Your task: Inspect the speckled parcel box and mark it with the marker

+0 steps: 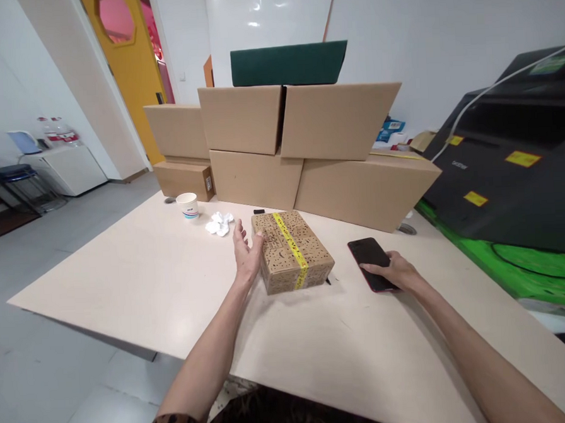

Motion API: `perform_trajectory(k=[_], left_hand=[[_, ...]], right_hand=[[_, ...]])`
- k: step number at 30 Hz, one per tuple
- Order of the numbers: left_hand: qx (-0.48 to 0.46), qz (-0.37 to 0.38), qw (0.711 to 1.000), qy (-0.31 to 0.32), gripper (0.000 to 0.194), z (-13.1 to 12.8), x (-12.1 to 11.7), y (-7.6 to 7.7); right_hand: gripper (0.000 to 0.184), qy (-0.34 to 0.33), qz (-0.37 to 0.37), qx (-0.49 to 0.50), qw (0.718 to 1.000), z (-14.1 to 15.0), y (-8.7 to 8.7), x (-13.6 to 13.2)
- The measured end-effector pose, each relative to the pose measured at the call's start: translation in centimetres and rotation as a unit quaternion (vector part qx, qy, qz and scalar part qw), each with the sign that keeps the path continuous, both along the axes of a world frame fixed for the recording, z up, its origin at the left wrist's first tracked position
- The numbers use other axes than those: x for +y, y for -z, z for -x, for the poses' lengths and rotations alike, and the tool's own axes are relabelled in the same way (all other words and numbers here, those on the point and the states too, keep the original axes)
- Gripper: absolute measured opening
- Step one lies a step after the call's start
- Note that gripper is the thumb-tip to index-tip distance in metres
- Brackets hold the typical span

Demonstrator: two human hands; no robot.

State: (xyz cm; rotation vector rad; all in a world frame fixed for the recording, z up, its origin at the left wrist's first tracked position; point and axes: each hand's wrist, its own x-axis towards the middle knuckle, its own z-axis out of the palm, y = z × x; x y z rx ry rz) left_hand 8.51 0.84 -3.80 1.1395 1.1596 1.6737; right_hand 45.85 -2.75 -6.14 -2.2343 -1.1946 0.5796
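Observation:
A small brown cardboard box (291, 250) with a yellow tape stripe lies in the middle of the table (124, 270). My left hand (246, 250) rests open against the box's left side, fingers stretched out. To the right of the box, my right hand (393, 272) is laid on a dark smartphone (370, 257) that lies flat on the table, fingers curled over its near edge.
Several large cardboard boxes (307, 147) are stacked at the table's far edge, with a green box on top. A paper cup (187, 205) and crumpled white paper (219, 223) sit at the far left. A black machine (511, 161) stands at the right.

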Motion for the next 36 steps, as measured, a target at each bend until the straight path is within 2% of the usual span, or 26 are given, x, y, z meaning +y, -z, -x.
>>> perform_trajectory(k=[3, 6, 8, 10, 12, 13, 15, 18, 20, 22, 25, 31, 36], left_hand=[[0.031, -0.090, 0.994, -0.061, 0.064, 0.2, -0.6, -0.9], [0.078, -0.182, 0.974, -0.110, 0.055, 0.0, -2.2, -2.1], [0.094, -0.215, 0.969, -0.084, 0.050, -0.5, -3.9, -2.6], [0.115, -0.230, 0.966, 0.015, 0.039, -1.4, -5.8, -2.8], [0.166, -0.212, 0.951, 0.152, 0.033, -2.5, -7.7, -2.6], [0.185, -0.199, 0.943, 0.190, 0.034, -3.1, -8.6, -2.4], [0.231, -0.127, 0.926, 0.270, 0.038, -4.2, -10.0, -2.0], [0.147, -0.016, 0.897, 0.417, 0.051, -5.1, -11.0, -1.3], [0.055, 0.023, 0.886, 0.461, 0.059, -5.3, -11.0, -0.8], [-0.004, 0.033, 0.886, 0.462, 0.064, -5.4, -11.0, -0.4], [-0.030, 0.041, 0.890, 0.454, 0.067, -5.4, -11.0, 0.1], [-0.010, 0.051, 0.895, 0.443, 0.079, -5.8, -11.6, 0.5], [-0.005, 0.051, 0.896, 0.441, 0.083, -5.9, -11.9, 0.7]], right_hand=[[0.053, 0.005, -0.106, 0.112, 0.988, 0.9, 0.2, -1.0], [0.052, 0.023, -0.238, 0.211, 0.948, 2.6, -0.2, -2.5], [0.054, 0.018, -0.303, 0.278, 0.911, 4.2, -1.1, -3.6], [0.055, -0.012, -0.330, 0.326, 0.886, 6.0, -2.4, -4.7], [0.053, -0.034, -0.339, 0.365, 0.866, 8.0, -3.8, -5.7], [0.053, -0.036, -0.348, 0.377, 0.858, 9.0, -4.4, -6.1], [0.056, -0.049, -0.352, 0.398, 0.846, 11.1, -5.4, -6.7], [0.066, -0.080, -0.326, 0.420, 0.843, 13.9, -5.7, -7.2], [0.068, -0.093, -0.315, 0.430, 0.841, 15.5, -5.5, -7.4], [0.066, -0.091, -0.324, 0.431, 0.837, 16.7, -5.0, -7.5], [0.060, -0.076, -0.357, 0.407, 0.838, 17.4, -4.4, -7.7], [0.054, -0.073, -0.386, 0.377, 0.839, 17.0, -3.5, -8.1], [0.047, -0.096, -0.394, 0.357, 0.841, 16.7, -2.7, -8.2]])
